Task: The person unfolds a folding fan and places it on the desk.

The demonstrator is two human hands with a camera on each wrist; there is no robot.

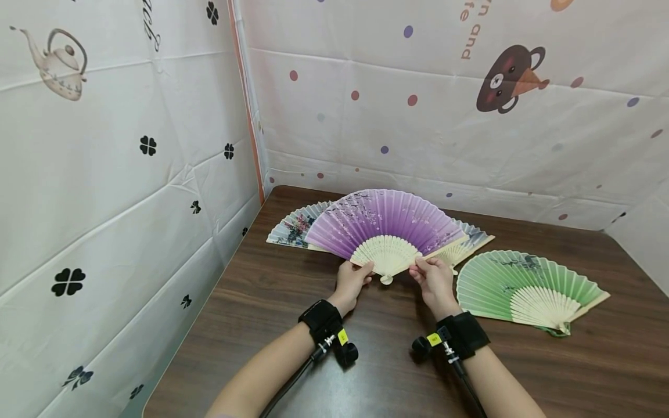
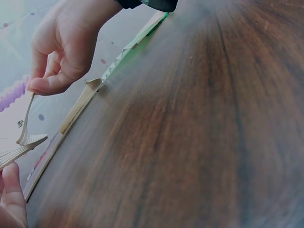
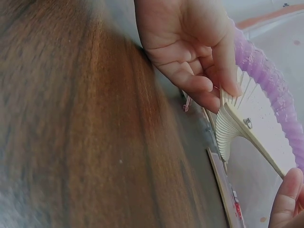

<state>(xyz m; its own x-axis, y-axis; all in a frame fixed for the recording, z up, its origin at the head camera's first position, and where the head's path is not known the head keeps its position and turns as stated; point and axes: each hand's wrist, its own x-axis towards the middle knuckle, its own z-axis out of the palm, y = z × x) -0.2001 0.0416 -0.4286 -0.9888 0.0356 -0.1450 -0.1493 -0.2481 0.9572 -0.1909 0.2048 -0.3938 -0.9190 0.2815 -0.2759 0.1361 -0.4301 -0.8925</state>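
Observation:
An open purple folding fan with pale slatted ribs stands raised over the table, spread between both hands. My left hand pinches its left outer stick near the lower end. On the other side, my right hand pinches the right outer stick between thumb and fingers. The fan's rivet end points down toward me, between the hands. From the left wrist view, the right hand grips the stick with curled fingers. In the right wrist view, the left hand holds the far stick, and the right thumb shows low.
Behind the purple fan lie a floral-print fan on the left and a grey-blue one on the right, both partly covered. A green fan with a green tassel lies spread at the right. Printed cloth walls border the brown wooden table.

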